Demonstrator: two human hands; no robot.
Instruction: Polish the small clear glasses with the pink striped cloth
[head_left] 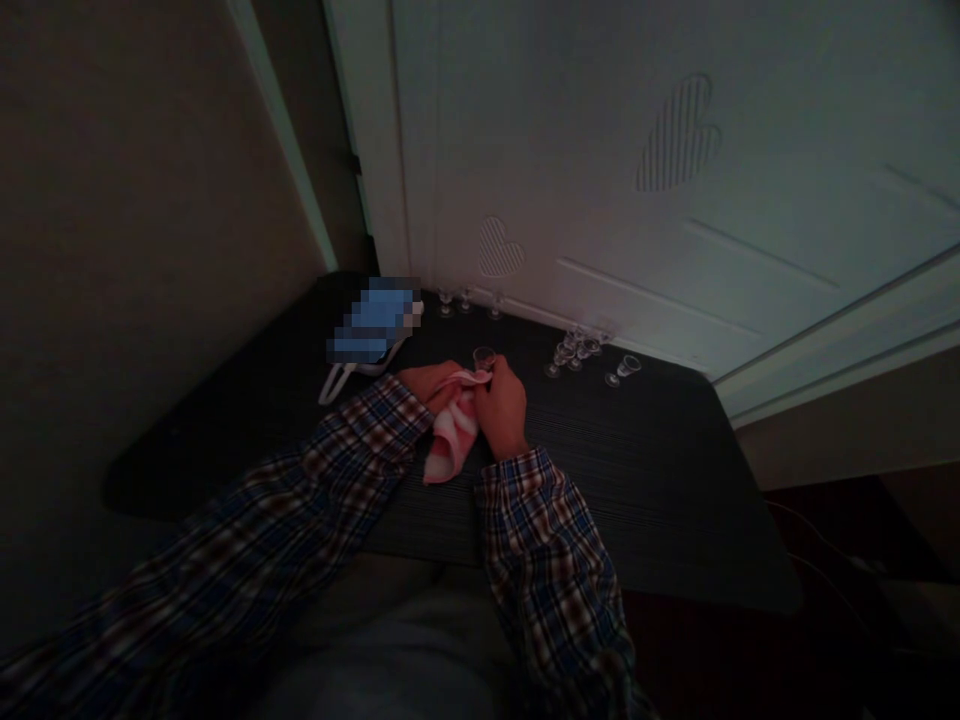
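Observation:
A pink and white cloth (454,432) is bunched between my two hands and hangs down over the dark table. My left hand (431,383) is closed on its upper left part. My right hand (504,408) has its fingers curled around a small clear glass (484,356), with the cloth's edge against it. The rim of this glass points up and away from me; its lower part is hidden by the cloth and fingers. To the right, a small stemmed glass (628,367) lies tilted on its side, beside a cluster of similar glasses (576,347).
At the back left, a device with a blurred blue screen (373,320) and a white strap (336,384) lies on the black table (615,480). Several small glasses (465,300) stand by the white panel (540,160) with embossed hearts. A wall (150,180) borders the left side.

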